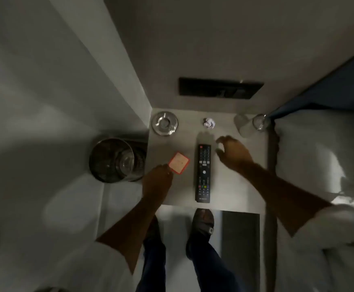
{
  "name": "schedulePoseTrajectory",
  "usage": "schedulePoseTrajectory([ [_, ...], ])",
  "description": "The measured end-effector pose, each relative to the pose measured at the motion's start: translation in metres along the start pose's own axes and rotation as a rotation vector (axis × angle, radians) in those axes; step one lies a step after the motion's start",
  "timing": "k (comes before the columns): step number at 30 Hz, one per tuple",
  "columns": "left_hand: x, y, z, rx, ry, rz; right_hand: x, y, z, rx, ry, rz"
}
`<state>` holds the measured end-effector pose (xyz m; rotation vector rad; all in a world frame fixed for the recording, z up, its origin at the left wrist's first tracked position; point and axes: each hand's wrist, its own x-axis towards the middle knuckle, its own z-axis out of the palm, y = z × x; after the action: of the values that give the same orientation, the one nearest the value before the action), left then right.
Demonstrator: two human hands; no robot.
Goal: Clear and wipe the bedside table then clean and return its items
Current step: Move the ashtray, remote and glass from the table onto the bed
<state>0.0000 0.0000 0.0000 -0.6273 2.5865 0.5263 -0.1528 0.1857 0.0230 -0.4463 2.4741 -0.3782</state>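
Observation:
The grey bedside table (235, 186) carries a black remote (203, 173) lying lengthwise in its middle. Left of it lies an orange-edged coaster (179, 162), and my left hand (158, 182) pinches its near corner. My right hand (233, 152) hovers just right of the remote's top end, fingers spread and curled, holding nothing. A glass ashtray (164, 123) sits at the back left corner. A crumpled paper ball (209, 122) lies at the back centre. A clear drinking glass (260, 122) stands at the back right corner.
A dark mesh waste bin (117, 160) stands on the floor against the table's left side. The bed with a white pillow (311, 148) borders the right. A black switch panel (220, 88) is on the wall behind. My feet are below the table's front edge.

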Motion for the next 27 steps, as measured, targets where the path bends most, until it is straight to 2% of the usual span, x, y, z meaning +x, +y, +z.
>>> schedulePoseTrajectory([
  [5, 0.042, -0.003, 0.049, -0.036, 0.016, 0.056, 0.073, -0.001, 0.018, -0.100, 0.120, -0.086],
  [7, 0.052, -0.005, 0.068, -0.014, 0.023, 0.093, 0.092, -0.004, 0.026, -0.110, 0.113, -0.091],
  [10, 0.061, -0.014, 0.084, 0.076, 0.121, 0.154, 0.115, -0.010, 0.032, -0.164, 0.052, -0.048],
  [14, 0.067, -0.034, 0.088, 0.155, 0.213, 0.140, 0.121, -0.030, 0.049, -0.229, 0.033, -0.031],
  [16, 0.071, -0.046, 0.085, 0.060, 0.277, 0.099, 0.115, -0.043, 0.058, -0.309, 0.025, -0.074],
  [21, 0.068, -0.075, 0.068, -0.250, 0.255, -0.152, 0.093, -0.066, 0.083, -0.350, 0.041, -0.162],
  [27, 0.053, -0.106, 0.064, -0.452, 0.322, -0.263, 0.070, -0.091, 0.119, -0.383, 0.106, -0.225],
])
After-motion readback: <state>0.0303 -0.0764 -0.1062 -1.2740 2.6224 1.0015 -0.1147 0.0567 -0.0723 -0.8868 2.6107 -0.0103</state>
